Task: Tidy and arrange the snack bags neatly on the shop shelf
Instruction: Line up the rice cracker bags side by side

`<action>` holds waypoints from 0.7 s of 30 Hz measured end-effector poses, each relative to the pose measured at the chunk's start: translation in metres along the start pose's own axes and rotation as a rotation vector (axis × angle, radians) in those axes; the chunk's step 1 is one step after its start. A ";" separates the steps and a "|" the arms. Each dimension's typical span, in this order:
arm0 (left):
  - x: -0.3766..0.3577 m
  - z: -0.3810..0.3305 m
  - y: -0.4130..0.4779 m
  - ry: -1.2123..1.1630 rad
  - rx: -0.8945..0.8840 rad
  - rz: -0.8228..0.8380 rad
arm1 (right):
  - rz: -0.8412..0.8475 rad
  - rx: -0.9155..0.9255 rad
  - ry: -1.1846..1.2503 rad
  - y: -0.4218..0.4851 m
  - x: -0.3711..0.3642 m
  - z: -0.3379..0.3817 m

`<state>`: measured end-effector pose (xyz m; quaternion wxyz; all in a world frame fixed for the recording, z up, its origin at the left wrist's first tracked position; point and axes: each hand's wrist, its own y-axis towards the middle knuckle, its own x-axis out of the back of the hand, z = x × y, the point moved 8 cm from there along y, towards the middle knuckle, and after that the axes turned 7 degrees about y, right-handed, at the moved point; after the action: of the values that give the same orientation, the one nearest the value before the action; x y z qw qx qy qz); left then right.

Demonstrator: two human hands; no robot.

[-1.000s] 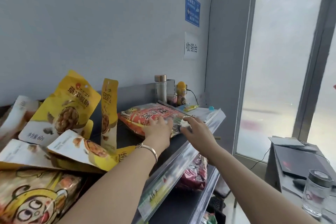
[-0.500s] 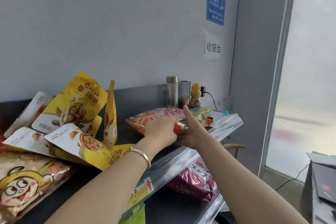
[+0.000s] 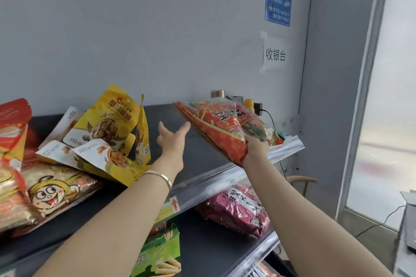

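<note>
Head view, the only one you have: your right hand grips the red bag by its near lower corner, fingers curled round the plastic. The bag hangs tilted in the air, its far end raised toward the wall, clear of the shelf and over its right part. Your left hand is open with fingers spread, reaching up toward the bag's left edge. One fingertip sits just beside that edge; whether it touches cannot be told.

To the left, the yellow bags are a jumble: one leans on the wall, one stands narrow and upright, and others lie flat across each other. A cartoon bag lies flat near the front edge. Between that heap and your red bag the shelf shows a bare dark stretch.

The step in hand looks like repositioning the red bag, with most of the tidying not yet done. Next you would likely bring your left hand onto the free edge so both hands steady the bag, then set it upright against the back wall in the bare stretch, face out. Held by one corner, the bag will probably sag and its contents slide, so support it underneath before you lower it.
</note>
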<state>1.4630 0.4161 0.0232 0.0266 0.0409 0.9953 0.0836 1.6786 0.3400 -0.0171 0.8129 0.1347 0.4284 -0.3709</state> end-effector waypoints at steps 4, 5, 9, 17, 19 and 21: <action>-0.007 -0.020 -0.007 -0.497 0.040 0.128 | 0.216 -0.014 -0.001 -0.016 0.007 0.029; -0.005 -0.025 -0.007 -0.565 0.053 0.163 | 0.267 -0.030 -0.003 -0.020 0.007 0.029; 0.031 -0.033 -0.005 -0.372 0.055 0.116 | 0.445 -0.055 -0.020 -0.039 -0.002 0.017; 0.181 -0.077 -0.037 -0.347 -0.191 -0.304 | 0.647 -0.072 -0.113 -0.112 -0.098 -0.056; 0.234 -0.083 -0.049 -0.382 -0.209 -0.373 | 0.697 -0.061 -0.143 -0.143 -0.132 -0.080; 0.300 -0.093 -0.068 -0.357 -0.263 -0.462 | 0.760 -0.073 -0.149 -0.186 -0.168 -0.115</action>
<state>1.1539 0.3595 0.0895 0.2244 -0.1758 0.9385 0.1948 1.4162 0.3554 0.0669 0.9255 0.2277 0.3005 -0.0366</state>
